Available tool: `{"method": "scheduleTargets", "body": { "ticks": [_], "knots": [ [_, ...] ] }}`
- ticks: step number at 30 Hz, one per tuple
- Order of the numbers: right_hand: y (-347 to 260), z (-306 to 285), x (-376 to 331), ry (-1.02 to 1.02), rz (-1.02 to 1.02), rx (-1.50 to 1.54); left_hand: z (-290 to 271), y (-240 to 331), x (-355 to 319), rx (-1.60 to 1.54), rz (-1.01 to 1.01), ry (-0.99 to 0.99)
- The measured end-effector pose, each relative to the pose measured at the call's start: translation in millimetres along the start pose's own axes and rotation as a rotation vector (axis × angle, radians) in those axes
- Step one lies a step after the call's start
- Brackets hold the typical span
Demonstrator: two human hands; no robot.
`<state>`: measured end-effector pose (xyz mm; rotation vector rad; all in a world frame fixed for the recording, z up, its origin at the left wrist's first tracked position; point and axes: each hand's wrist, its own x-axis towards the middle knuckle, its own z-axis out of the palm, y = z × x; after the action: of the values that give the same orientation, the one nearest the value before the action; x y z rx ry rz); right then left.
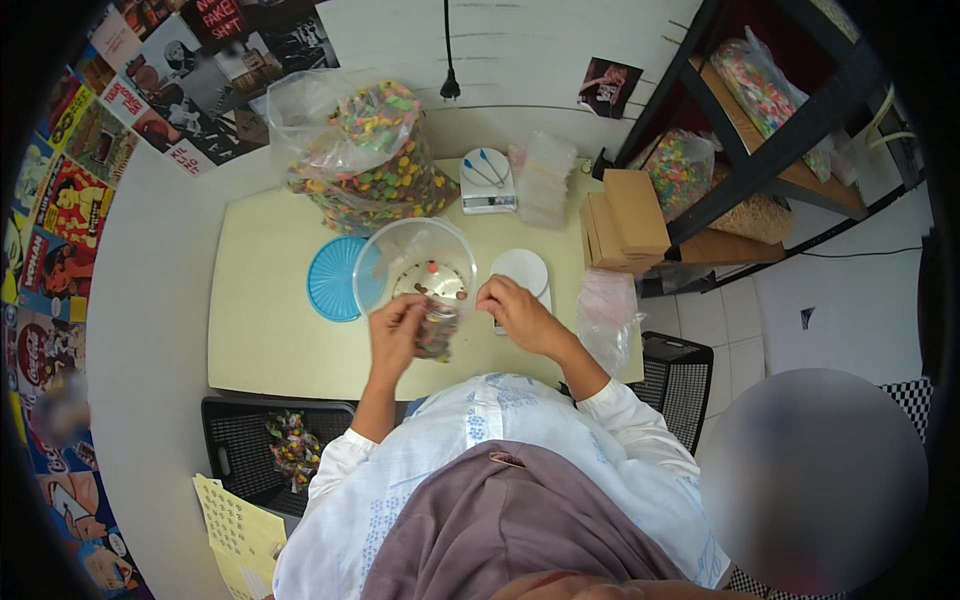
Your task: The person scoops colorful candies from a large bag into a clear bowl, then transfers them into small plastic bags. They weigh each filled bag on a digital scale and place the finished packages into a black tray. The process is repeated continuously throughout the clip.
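My left hand (396, 328) is closed on the top of a small clear bag of colourful candies (436, 338), which hangs over the table's near side, slightly blurred. Just beyond it stands a round clear plastic tub (417, 238) with a few candies on its bottom. My right hand (518, 314) is a little to the right of the bag, thumb and fingertips pinched together; whatever may be between them is too small to make out. Beneath and beyond that hand lies a white kitchen scale (521, 268). A blue round lid (336, 280) rests left of the tub.
A large clear sack of candies (375, 165) stands at the back left. Behind the tub are a second scale (487, 180), clear bags (546, 180) and cardboard boxes (625, 220). Black crates (235, 425) flank the pale table (260, 345); a shelf (735, 145) rises at right.
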<state>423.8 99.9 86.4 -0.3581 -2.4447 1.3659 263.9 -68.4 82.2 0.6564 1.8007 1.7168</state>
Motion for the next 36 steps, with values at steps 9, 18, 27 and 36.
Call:
{"method": "scheduleTargets", "body": {
  "ticks": [9, 18, 27, 36],
  "knots": [
    [111.1, -94.5, -87.1, 0.554, 0.466, -0.256, -142.0, -16.0, -41.5, 0.202, -0.051, 0.342],
    [207.9, -80.4, -160.6, 0.470, 0.641, -0.396, -285.0, -86.3, -154.1, 1.106, -0.490, 0.264],
    [214.8, -64.6, -158.0, 0.368, 0.567, -0.596, -238.3, -88.4, -146.2, 0.961, -0.295, 0.141],
    [93.9, -72.8, -80.4, 0.197, 0.493, -0.087, -59.6, 2.1, -57.8, 0.465, 0.071, -0.223]
  ]
}}
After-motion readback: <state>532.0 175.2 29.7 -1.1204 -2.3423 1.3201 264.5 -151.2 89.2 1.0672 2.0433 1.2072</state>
